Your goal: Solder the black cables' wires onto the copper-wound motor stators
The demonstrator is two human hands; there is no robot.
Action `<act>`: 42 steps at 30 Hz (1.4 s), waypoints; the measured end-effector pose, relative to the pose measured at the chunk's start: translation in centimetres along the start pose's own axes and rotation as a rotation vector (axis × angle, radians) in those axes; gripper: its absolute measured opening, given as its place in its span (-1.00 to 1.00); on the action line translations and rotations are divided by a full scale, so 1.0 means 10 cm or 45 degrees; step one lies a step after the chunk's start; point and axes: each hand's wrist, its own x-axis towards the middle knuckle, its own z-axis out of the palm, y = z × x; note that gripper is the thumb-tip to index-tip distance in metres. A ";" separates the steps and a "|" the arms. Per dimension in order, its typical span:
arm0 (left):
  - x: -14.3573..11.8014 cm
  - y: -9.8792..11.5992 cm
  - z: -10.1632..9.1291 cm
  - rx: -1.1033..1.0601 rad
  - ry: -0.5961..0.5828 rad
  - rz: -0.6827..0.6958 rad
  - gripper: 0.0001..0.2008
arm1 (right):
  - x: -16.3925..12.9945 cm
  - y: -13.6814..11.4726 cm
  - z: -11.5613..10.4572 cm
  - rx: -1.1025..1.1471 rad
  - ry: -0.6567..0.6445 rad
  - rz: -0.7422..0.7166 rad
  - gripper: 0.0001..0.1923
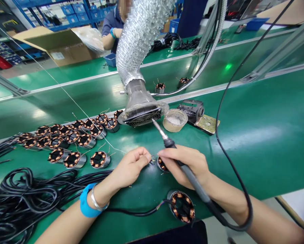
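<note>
Green desk (256, 128): my left hand (130, 166) pinches wire at the coil (162, 165); right hand (186, 164), at three o'clock, grips the soldering iron (190, 176). I'd steady both wrists.

Head camera, looking forward-down, close over green workbench (256, 135).

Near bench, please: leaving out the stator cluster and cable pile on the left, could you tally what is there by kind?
wound stators: 2 (one between the left hand and right hand, one at the front edge)
soldering iron: 1, in the right hand
round pot: 1
black fixture: 1
Total: 5
</note>
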 end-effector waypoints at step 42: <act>0.01 -0.07 0.16 -0.269 0.214 -0.122 -0.74 | -0.06 0.09 0.11 -0.108 -0.045 0.034 -0.75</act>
